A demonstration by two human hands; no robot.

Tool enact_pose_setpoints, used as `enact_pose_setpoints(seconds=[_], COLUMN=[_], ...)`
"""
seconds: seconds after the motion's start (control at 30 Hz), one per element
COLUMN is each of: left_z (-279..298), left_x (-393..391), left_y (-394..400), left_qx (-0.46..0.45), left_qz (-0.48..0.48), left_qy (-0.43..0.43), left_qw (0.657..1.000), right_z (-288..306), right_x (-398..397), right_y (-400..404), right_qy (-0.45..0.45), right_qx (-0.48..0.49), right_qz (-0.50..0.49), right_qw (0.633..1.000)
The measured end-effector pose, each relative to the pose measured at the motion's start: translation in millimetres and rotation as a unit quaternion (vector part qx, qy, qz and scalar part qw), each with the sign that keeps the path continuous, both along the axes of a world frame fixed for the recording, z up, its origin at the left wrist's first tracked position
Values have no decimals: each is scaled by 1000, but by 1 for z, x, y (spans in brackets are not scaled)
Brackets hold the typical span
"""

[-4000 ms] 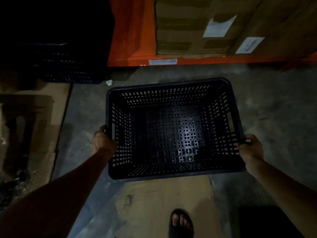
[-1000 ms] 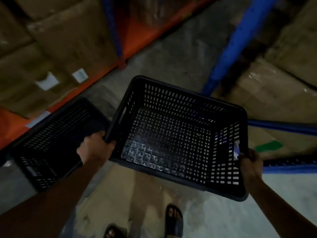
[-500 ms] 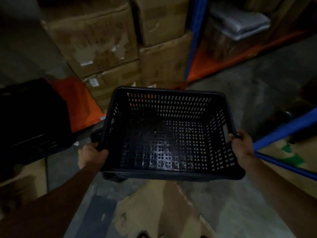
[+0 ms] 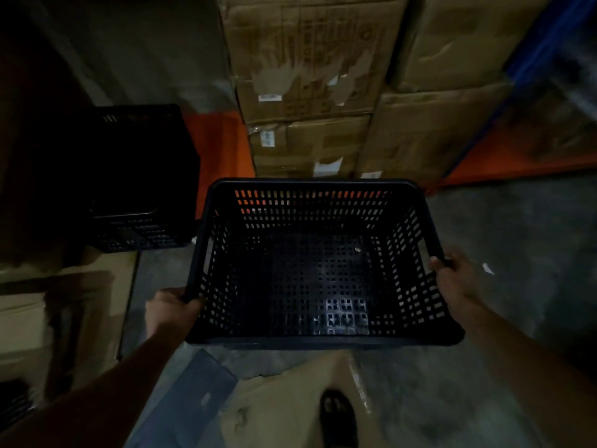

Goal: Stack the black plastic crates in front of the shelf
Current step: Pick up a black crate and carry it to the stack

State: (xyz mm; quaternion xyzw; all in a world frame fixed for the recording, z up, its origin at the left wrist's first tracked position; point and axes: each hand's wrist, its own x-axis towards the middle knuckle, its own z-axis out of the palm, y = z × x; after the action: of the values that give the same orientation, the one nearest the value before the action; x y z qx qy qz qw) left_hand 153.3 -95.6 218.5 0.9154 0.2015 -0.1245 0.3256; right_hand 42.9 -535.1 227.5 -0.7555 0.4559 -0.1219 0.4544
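Note:
I hold a black perforated plastic crate [image 4: 310,263] in the air in front of me, level and empty. My left hand [image 4: 171,310] grips its left rim near the front corner. On the right rim my right hand [image 4: 455,279] is closed around the edge. A second black crate [image 4: 135,179], seemingly a dark stack, stands on the floor to the left, by the orange shelf base [image 4: 219,150]. The floor directly under the held crate is hidden.
Stacked cardboard boxes [image 4: 310,85] fill the shelf straight ahead. A blue shelf upright [image 4: 542,43] and orange beam [image 4: 517,156] run at the right. Flattened cardboard [image 4: 284,405] lies on the concrete floor under my sandalled foot [image 4: 339,418]. More cardboard [image 4: 64,318] sits at the left.
The view has swung left, back to the boxed shelf. The held crate has levelled out and now sits centred before the boxes. The dark crate at the left looks closer.

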Motion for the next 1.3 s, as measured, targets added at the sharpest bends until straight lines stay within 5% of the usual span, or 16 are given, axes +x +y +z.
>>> enact_pose_setpoints(seconds=[0.37, 0.6, 1.3], left_z=[-31, -22, -18], left_x=[5, 20, 9], left_y=[-2, -8, -6], left_qx=[15, 29, 12], left_qz=[44, -54, -85], left_qy=[-7, -5, -18], left_qw=[999, 998, 996], right_z=[-47, -63, -65], right_x=[77, 81, 95], right_y=[-12, -17, -31], right_qy=[5, 13, 9], right_qx=[37, 25, 5], right_qz=[63, 50, 82], right_qw=[997, 998, 997])
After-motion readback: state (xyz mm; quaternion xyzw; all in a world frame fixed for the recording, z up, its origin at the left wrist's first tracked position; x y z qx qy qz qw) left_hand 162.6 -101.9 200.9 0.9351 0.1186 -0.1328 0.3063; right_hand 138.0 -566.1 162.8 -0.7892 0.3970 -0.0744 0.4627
